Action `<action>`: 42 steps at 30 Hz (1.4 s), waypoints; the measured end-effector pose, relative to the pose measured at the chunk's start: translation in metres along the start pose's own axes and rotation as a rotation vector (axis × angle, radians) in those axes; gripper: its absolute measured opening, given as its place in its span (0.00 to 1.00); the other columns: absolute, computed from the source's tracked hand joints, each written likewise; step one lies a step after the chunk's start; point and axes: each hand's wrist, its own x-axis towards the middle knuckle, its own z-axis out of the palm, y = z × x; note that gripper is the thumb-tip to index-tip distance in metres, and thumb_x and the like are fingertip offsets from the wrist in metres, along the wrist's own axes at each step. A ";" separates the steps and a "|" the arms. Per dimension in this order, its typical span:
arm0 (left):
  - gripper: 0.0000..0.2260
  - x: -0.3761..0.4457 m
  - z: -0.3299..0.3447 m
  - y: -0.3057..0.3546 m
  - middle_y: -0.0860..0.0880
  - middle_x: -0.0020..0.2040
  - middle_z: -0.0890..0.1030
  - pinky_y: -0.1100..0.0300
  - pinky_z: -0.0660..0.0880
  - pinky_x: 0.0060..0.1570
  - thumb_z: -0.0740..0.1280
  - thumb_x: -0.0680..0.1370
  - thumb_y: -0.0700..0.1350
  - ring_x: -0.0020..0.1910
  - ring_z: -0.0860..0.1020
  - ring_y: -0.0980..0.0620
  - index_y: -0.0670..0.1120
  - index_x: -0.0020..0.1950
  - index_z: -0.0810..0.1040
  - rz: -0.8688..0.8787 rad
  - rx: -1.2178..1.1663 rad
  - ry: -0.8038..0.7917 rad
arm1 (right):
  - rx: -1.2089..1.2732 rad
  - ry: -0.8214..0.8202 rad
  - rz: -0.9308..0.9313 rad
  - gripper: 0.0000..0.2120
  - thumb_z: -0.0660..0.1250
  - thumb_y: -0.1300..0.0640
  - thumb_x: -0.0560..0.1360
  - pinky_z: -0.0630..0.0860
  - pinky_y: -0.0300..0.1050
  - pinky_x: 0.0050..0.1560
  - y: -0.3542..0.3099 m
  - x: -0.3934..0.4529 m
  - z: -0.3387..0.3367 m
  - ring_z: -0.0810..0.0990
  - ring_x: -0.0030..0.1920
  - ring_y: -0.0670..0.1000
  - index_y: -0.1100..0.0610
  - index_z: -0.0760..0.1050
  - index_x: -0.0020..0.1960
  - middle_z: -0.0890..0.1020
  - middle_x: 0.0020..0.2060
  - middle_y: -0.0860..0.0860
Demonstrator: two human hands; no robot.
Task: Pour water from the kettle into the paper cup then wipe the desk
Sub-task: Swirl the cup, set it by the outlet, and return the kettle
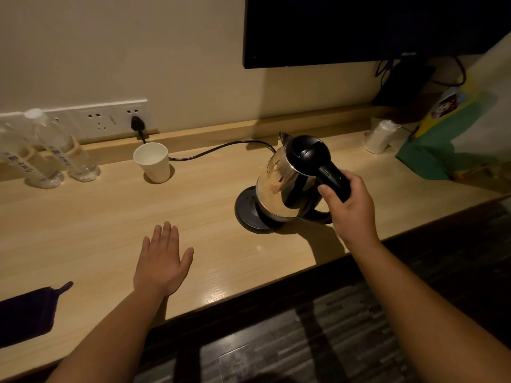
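Observation:
A steel kettle (282,183) with a black lid and handle is tilted just above its round black base (249,211). My right hand (348,205) is shut on the kettle's handle. A white paper cup (153,161) stands upright at the back of the wooden desk (96,230), well left of the kettle. My left hand (163,258) lies flat and open on the desk, holding nothing. A dark purple cloth (26,313) lies near the desk's front left edge.
Two clear water bottles (55,150) stand at the back left below a wall socket strip (110,120) with the kettle cord (215,150) plugged in. A wrapped stack of cups (378,136) and a colourful bag (453,128) sit at the right. A dark screen (359,29) hangs above.

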 end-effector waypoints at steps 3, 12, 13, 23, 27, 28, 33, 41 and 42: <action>0.33 0.000 0.001 -0.001 0.44 0.80 0.46 0.47 0.42 0.75 0.44 0.80 0.62 0.78 0.42 0.46 0.42 0.79 0.48 -0.004 -0.011 0.005 | 0.007 -0.043 -0.007 0.18 0.68 0.46 0.73 0.68 0.21 0.40 -0.003 0.002 0.015 0.72 0.51 0.29 0.42 0.68 0.61 0.76 0.50 0.38; 0.33 0.000 0.003 -0.002 0.45 0.80 0.45 0.48 0.40 0.75 0.43 0.80 0.63 0.77 0.40 0.48 0.43 0.79 0.47 -0.007 -0.019 0.010 | -0.043 -0.131 -0.008 0.21 0.68 0.45 0.73 0.69 0.23 0.39 -0.001 0.006 0.041 0.71 0.49 0.27 0.45 0.68 0.64 0.74 0.49 0.34; 0.33 0.000 0.003 -0.002 0.45 0.79 0.45 0.49 0.40 0.75 0.43 0.79 0.63 0.77 0.40 0.48 0.43 0.79 0.47 -0.007 -0.016 0.007 | -0.044 -0.140 -0.004 0.21 0.68 0.45 0.73 0.69 0.25 0.39 -0.001 0.006 0.043 0.72 0.49 0.28 0.45 0.68 0.63 0.74 0.49 0.34; 0.34 0.001 0.005 -0.002 0.45 0.80 0.46 0.48 0.40 0.75 0.43 0.79 0.63 0.78 0.41 0.47 0.43 0.79 0.48 -0.002 -0.015 0.017 | -0.094 -0.176 -0.021 0.21 0.68 0.45 0.73 0.69 0.30 0.44 0.001 0.004 0.049 0.73 0.50 0.32 0.43 0.68 0.63 0.74 0.49 0.34; 0.34 0.002 0.006 -0.002 0.45 0.80 0.46 0.49 0.40 0.75 0.42 0.79 0.63 0.77 0.41 0.48 0.43 0.79 0.47 -0.003 -0.007 0.015 | -0.112 -0.180 -0.039 0.21 0.68 0.46 0.73 0.70 0.32 0.45 0.001 0.004 0.049 0.74 0.51 0.35 0.43 0.68 0.64 0.75 0.50 0.36; 0.34 0.002 0.006 -0.002 0.45 0.80 0.46 0.49 0.40 0.75 0.42 0.79 0.64 0.77 0.41 0.48 0.43 0.79 0.47 -0.003 -0.006 0.013 | -0.119 -0.183 -0.042 0.21 0.68 0.46 0.73 0.70 0.32 0.45 0.001 0.004 0.049 0.75 0.51 0.38 0.44 0.68 0.64 0.75 0.50 0.38; 0.35 0.002 0.008 -0.004 0.46 0.79 0.45 0.49 0.39 0.74 0.41 0.79 0.64 0.77 0.40 0.48 0.43 0.79 0.46 -0.004 -0.003 -0.002 | -0.247 -0.204 -0.085 0.27 0.67 0.45 0.74 0.73 0.39 0.50 0.001 0.006 0.047 0.75 0.58 0.48 0.50 0.64 0.70 0.75 0.59 0.48; 0.36 0.005 0.000 -0.005 0.45 0.79 0.40 0.47 0.38 0.74 0.41 0.78 0.65 0.77 0.37 0.47 0.43 0.78 0.42 0.007 -0.003 -0.109 | -0.805 -0.177 -0.555 0.33 0.64 0.46 0.73 0.49 0.60 0.73 -0.025 -0.017 0.054 0.54 0.74 0.59 0.58 0.58 0.73 0.61 0.73 0.59; 0.36 0.005 -0.004 -0.006 0.45 0.79 0.40 0.47 0.38 0.74 0.41 0.78 0.66 0.77 0.37 0.47 0.43 0.78 0.42 0.009 0.003 -0.125 | -0.806 -0.224 -0.607 0.32 0.64 0.47 0.73 0.47 0.60 0.73 -0.027 -0.026 0.061 0.54 0.74 0.60 0.58 0.59 0.73 0.62 0.73 0.59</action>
